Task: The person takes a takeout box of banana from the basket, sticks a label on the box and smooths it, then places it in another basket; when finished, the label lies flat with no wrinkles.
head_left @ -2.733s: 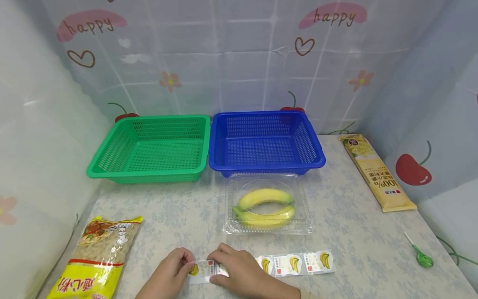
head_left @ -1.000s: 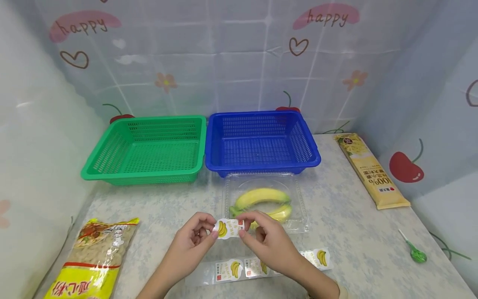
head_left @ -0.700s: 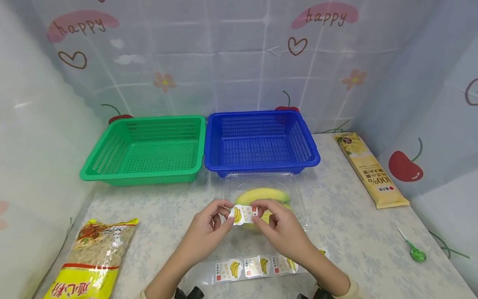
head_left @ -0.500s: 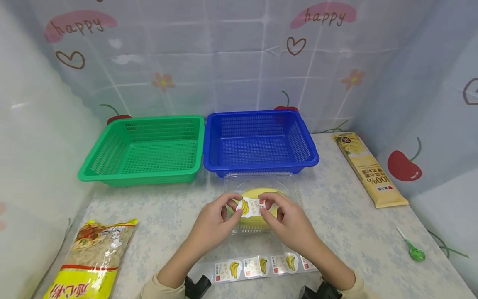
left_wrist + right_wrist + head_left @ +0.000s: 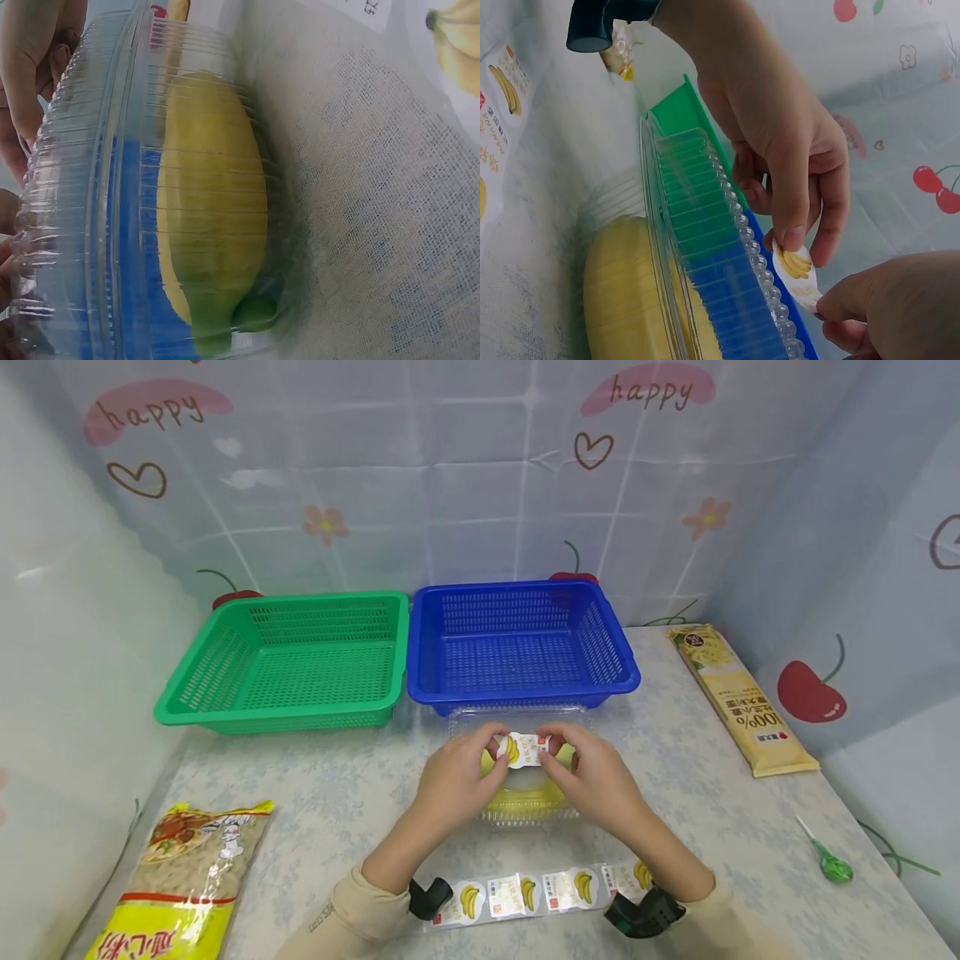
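Note:
In the head view a white sticker [image 5: 527, 750] with a banana print is pinched at its left end by the left hand [image 5: 456, 777] and at its right end by the right hand [image 5: 600, 781]. Both hands are above the clear lidded box [image 5: 525, 817]. Inside the box lies a yellow-green banana [image 5: 214, 202], seen through the plastic in the left wrist view. From the right wrist the sticker [image 5: 796, 271] shows between the two hands, just off the lid; whether it touches is unclear.
A strip of banana stickers [image 5: 525, 893] lies in front of the box. Behind it stand a green basket [image 5: 285, 718] and a blue basket [image 5: 525, 697]. A pasta bag [image 5: 180, 877] is at left; a noodle packet [image 5: 742, 702] and green lollipop [image 5: 834, 865] are at right.
Both hands have lifted a sticker away from the strip and carried it forward and to the right, over the clear box. The box and baskets have stayed in place.

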A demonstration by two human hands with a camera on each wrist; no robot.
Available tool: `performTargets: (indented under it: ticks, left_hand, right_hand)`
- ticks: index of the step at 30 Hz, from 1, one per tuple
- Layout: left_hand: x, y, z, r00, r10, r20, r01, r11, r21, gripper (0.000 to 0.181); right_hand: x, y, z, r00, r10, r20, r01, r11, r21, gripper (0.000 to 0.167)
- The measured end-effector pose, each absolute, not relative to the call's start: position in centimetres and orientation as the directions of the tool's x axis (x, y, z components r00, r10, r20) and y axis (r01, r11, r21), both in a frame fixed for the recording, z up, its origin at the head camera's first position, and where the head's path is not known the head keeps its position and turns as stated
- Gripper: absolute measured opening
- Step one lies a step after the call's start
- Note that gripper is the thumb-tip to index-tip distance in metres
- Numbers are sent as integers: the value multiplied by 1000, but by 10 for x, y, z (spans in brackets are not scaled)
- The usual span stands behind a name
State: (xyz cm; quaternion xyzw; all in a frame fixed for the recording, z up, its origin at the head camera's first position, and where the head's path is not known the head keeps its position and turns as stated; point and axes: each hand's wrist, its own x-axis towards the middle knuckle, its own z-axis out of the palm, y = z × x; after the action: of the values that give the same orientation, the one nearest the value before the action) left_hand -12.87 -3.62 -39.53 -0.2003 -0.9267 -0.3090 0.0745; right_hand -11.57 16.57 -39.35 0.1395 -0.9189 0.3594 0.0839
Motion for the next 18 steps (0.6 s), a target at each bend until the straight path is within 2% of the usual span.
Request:
performTargets:
  ticks: [7, 18]
  left_hand:
    - [-135, -29, -399, -903, 339, 266, 429, 757, 494, 29]
    - [-140, -23, -408, -887, 338, 316, 457, 742, 490, 29]
  right_hand:
    - [-123, 169, -395, -956, -181, 231, -286, 749, -597, 25]
    - [-127, 168, -399, -960, -176, 218, -268, 803, -533, 26]
